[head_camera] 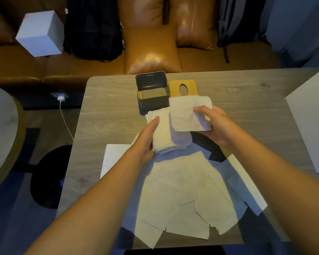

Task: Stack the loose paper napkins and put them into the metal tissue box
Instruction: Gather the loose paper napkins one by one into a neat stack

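The dark metal tissue box (pixel 151 103) stands open at the table's far edge, and its inside looks bare. Its wooden lid (pixel 191 87) with an oval hole lies just to the right. My left hand (pixel 145 140) holds a stack of napkins (pixel 164 137) above the table, just in front of the box. My right hand (pixel 212 124) holds a single napkin (pixel 186 115) beside and slightly over that stack. Several loose napkins (pixel 184 197) lie spread out on the near part of the table, overlapping one another.
A white box (pixel 309 122) stands at the table's right edge. White paper sheets (pixel 112 157) lie under the napkins. Behind the wooden table (pixel 109 115) is a brown leather sofa with a white cube (pixel 41 33) and dark bags. A charger cable (pixel 64 118) hangs at the left.
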